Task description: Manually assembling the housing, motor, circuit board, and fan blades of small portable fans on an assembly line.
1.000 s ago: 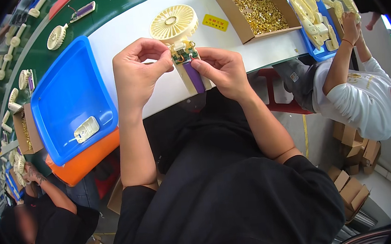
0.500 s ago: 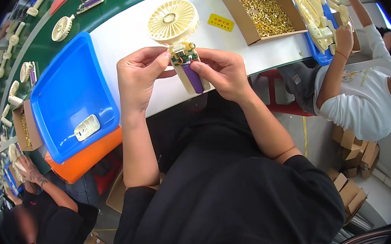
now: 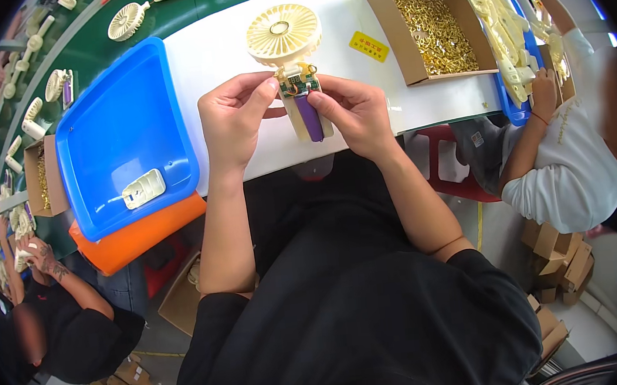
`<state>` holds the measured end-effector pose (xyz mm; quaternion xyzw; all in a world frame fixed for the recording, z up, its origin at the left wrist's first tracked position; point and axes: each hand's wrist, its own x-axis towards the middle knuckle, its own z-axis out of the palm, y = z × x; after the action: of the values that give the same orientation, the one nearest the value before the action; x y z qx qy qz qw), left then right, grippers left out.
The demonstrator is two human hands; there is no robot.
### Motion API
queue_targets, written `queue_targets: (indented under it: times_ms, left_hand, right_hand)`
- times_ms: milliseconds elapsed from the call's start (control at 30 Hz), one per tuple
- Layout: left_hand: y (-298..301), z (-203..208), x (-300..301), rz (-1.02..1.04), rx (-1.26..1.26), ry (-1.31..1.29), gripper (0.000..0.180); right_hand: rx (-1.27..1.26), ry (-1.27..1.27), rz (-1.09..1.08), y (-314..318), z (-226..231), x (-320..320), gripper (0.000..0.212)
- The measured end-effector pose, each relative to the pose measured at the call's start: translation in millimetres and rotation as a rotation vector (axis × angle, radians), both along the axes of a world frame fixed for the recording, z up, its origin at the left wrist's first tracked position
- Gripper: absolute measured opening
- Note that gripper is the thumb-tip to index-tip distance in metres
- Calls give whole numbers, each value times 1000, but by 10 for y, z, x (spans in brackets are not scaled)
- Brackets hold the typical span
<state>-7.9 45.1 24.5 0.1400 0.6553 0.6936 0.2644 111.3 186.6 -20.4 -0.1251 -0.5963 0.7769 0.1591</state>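
Between my hands is a cream handheld fan (image 3: 283, 33), its round slatted head pointing away from me and its handle uncovered. Inside the handle show a green circuit board (image 3: 299, 84) and a purple battery (image 3: 309, 118). My left hand (image 3: 240, 117) pinches the upper left edge of the handle beside the board, thumb and forefinger together. On the other side, my right hand (image 3: 354, 112) grips the handle, with its thumb at the top of the battery. A small metal ring stands at the handle's upper right. The fingers behind the handle are partly hidden.
A blue tray (image 3: 117, 55) at left holds one cream cover (image 3: 144, 189), above an orange bin (image 3: 142, 234). Far right stand a cardboard box of gold metal parts (image 3: 436, 32) and a blue tray of cream shells (image 3: 500, 40). A yellow card (image 3: 369, 46) lies nearby. Co-workers sit on both sides.
The view has shifted slightly, so the table things sit a little differently in the picture. Both hands keep the same hold on the fan.
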Motion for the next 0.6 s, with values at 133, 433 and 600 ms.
queue_targets:
  times_ms: [133, 433, 600]
  left_hand:
    - [-21, -18, -13, 34, -22, 20, 21]
    - [-44, -215, 37, 20, 113, 72, 29]
    - [-108, -323, 171, -48, 236, -58, 34]
  right_hand:
    - [55, -42, 13, -27, 35, -37, 30]
    - [67, -23, -37, -78, -73, -246, 27]
    - [179, -24, -59, -156, -81, -391, 24]
